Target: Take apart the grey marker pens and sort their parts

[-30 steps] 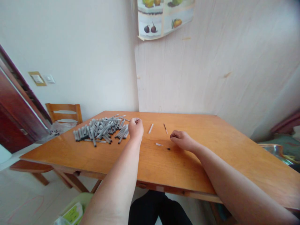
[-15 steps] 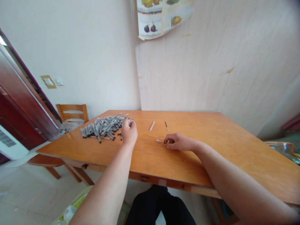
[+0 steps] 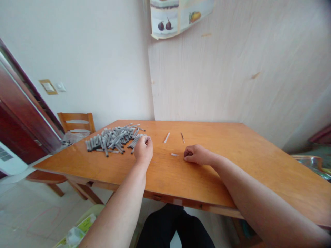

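Note:
My left hand is closed, thumb and fingers pinched together, at the right side of a pile of grey pens with black ends. What it holds, if anything, is hidden. On the table, my right hand has its fingers curled in, and I cannot make out anything between them. Just left of it lies a small clear piece like a pen cap. Farther back are a whitish pen tube and a thin dark-and-light stick like a pen refill, lying apart.
The wooden table reaches back to the wall. A wooden chair stands at its left end. Below, at the lower left, is a green bin with plastic in it. A fruit picture hangs on the wall.
My left hand has come slightly nearer and uncovers more pens beside it. The fingers of my right hand have drawn closer together. The view has shifted a little.

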`<state>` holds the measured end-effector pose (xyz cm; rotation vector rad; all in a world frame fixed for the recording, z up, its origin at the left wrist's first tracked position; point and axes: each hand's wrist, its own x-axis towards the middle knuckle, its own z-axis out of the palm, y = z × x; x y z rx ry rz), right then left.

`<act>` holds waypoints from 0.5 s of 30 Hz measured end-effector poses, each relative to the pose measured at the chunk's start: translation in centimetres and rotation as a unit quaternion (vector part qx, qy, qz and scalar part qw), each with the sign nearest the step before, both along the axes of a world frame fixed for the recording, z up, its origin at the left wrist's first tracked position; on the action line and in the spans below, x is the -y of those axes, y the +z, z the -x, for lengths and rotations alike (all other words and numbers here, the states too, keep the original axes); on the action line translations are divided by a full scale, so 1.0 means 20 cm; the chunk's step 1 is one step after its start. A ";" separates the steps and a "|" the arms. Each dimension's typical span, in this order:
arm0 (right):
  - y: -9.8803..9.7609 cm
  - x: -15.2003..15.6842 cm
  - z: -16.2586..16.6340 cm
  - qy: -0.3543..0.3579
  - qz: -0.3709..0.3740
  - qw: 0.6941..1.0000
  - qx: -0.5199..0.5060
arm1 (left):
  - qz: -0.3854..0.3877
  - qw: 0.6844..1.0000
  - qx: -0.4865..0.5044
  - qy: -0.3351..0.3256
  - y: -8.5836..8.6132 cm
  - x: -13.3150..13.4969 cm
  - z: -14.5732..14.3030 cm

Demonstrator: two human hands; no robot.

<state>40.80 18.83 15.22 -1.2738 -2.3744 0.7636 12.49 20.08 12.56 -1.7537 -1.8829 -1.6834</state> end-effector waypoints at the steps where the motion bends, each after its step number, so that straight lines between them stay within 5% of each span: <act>1: 0.00 -0.01 0.00 -0.001 0.004 1.000 -0.004 | 0.003 1.000 0.003 0.001 0.00 0.00 0.00; 15: -0.06 -0.11 -0.06 -0.097 -0.107 0.989 -0.027 | 0.022 0.994 0.067 0.084 0.04 0.05 0.11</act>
